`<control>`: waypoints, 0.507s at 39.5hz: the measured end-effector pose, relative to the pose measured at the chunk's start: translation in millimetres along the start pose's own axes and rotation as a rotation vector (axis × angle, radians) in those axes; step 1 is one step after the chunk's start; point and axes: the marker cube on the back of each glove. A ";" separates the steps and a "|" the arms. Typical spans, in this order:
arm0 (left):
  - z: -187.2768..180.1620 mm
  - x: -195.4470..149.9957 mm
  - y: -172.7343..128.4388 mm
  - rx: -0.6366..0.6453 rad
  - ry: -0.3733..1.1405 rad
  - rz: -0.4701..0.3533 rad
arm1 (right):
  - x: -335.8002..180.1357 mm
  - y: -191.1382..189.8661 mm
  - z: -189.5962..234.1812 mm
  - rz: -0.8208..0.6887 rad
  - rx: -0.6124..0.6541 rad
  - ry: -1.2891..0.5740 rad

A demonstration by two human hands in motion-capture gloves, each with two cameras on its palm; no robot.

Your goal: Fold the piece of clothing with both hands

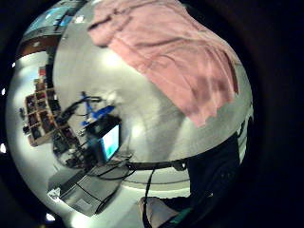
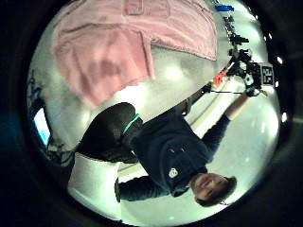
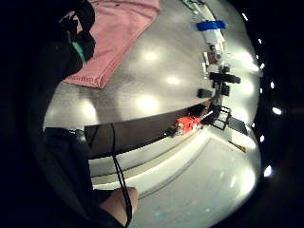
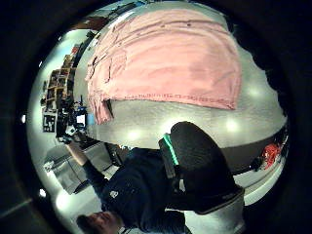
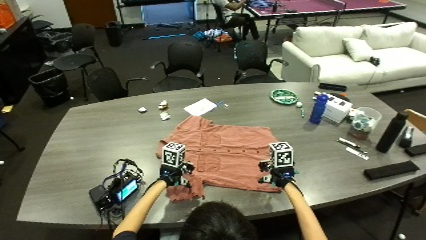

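One salmon-pink shirt lies spread flat on the grey tabletop, button placket running across its middle, a chest pocket showing, collar end toward the far side and the hem along the near edge in front of the person. A short sleeve sticks out at the near left corner, a little rumpled, and there the left hand hangs just over the cloth; the right hand sits at the near right corner of the hem. From the outside view I cannot tell whether either hand's fingers are curled into the fabric or only hovering, and the palm views show the shirt lying whole and flat below, with no fold in it. As for containers: a green dish sits at the far side with something patterned in it, too small to make out, a clear tub stands near the right end holding small round items, a blue bottle stands upright beside a white box, and a black bottle stands near the right edge.
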 end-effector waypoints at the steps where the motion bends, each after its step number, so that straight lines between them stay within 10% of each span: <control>1: 5.6 -0.5 -9.9 0.048 -0.018 0.020 | -0.7 -5.1 9.4 -0.004 -0.021 -0.016; 14: 49.5 -12.4 -80.4 0.051 0.019 -0.002 | -6.5 -22.2 59.0 0.048 -0.140 0.022; 20: 39.3 -17.8 -94.5 0.323 0.033 -0.070 | -7.0 -33.1 61.1 0.044 -0.007 0.000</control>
